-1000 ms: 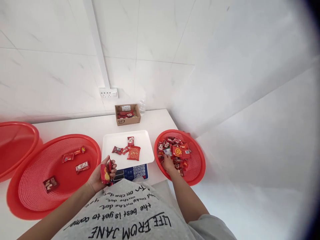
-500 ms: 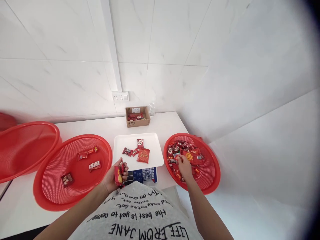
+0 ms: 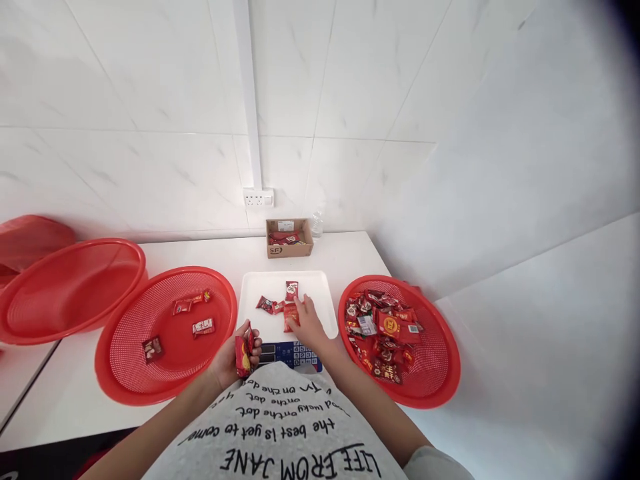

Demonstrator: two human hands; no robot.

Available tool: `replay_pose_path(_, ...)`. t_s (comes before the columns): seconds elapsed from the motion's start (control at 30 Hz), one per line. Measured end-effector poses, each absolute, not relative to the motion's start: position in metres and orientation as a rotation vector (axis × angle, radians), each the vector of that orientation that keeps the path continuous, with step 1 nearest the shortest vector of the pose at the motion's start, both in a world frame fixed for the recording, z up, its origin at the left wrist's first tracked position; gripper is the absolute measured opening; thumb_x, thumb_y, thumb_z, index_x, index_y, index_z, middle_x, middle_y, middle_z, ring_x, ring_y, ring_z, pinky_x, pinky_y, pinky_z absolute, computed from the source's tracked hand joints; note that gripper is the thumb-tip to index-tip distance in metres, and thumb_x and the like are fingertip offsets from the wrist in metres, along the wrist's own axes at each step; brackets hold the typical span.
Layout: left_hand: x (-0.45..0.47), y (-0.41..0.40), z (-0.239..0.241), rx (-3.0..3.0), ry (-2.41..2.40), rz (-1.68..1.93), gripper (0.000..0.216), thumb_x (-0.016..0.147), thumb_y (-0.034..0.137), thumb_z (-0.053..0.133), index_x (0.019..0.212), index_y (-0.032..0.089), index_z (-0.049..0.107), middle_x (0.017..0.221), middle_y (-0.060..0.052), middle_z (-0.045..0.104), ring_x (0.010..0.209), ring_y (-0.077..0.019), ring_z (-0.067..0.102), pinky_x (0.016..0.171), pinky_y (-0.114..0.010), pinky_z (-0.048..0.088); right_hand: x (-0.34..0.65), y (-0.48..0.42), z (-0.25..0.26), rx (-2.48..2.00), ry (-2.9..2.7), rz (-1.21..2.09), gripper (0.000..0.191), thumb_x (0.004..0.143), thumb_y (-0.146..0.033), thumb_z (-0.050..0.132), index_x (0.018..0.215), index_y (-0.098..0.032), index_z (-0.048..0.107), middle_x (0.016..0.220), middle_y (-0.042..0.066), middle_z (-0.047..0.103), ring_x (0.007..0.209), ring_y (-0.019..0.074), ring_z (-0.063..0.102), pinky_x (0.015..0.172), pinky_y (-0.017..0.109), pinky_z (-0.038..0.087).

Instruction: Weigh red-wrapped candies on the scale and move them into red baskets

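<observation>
My left hand (image 3: 235, 357) is closed round a few red snack packets (image 3: 243, 352) just in front of the scale's blue keypad (image 3: 289, 353). My right hand (image 3: 306, 321) lies over the white scale tray (image 3: 320, 293), fingers down on a larger red packet (image 3: 289, 318). Three small red packets (image 3: 276, 303) lie on the tray beside it. The red basket (image 3: 430, 387) on the right holds a heap of red packets (image 3: 383, 330). The red basket (image 3: 125, 373) on the left holds several scattered packets (image 3: 193, 315).
A third red basket (image 3: 65, 287) overlaps the far left one, with another behind it. A cardboard box (image 3: 290, 239) with red packets and a clear bottle (image 3: 317, 223) stand by the tiled wall under a socket (image 3: 259, 197). The white table ends at the right wall.
My right hand left the right basket's heap and moved left onto the scale tray, over the larger packet. The view swung left. My left hand kept its packets.
</observation>
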State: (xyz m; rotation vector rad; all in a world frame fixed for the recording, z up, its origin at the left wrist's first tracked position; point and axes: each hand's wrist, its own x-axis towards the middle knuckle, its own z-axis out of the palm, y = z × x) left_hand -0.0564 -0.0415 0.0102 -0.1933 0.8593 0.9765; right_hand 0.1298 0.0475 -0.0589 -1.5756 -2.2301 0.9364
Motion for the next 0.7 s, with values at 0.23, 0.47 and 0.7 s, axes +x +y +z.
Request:
replay_pose_path(0.23,-0.058,-0.046,0.01,-0.192,0.883,0.981,0.039,0.09,0.042,0.04,0.066,0.014,0.053,0.053,-0.001,0.049,0.041,-0.008,0.044,0.036,-0.015,0.034,0.092,0.05,-0.048,-1.317,-2.63,0.596,0.065,0.08,-0.054,0.051,0.138,-0.031,0.034,0.153,0.008,0.011,0.139,0.0341,0.003,0.106,0.061,0.006)
replay_pose_path(0.47,-0.057,-0.046,0.01,-0.171,0.898,0.97,0.04,0.091,0.042,0.038,0.066,0.014,0.052,0.053,0.0,0.048,0.041,-0.0081,0.044,0.036,-0.015,0.034,0.08,0.062,-0.046,-1.007,-2.854,0.482,0.057,0.081,-0.052,0.05,0.133,-0.033,0.041,0.149,0.004,0.027,0.139,0.0321,0.008,0.105,0.063,-0.002)
replay_pose_path(0.7,-0.059,-0.05,0.004,-0.187,0.885,0.963,0.037,0.089,0.042,0.042,0.068,0.014,0.053,0.054,0.0,0.049,0.042,-0.0082,0.045,0.037,-0.015,0.034,0.093,0.068,-0.047,-1.33,-2.571,0.434,0.041,0.082,-0.046,0.049,0.114,-0.022,0.054,0.136,0.013,0.042,0.132,0.0285,0.025,0.106,0.056,0.008)
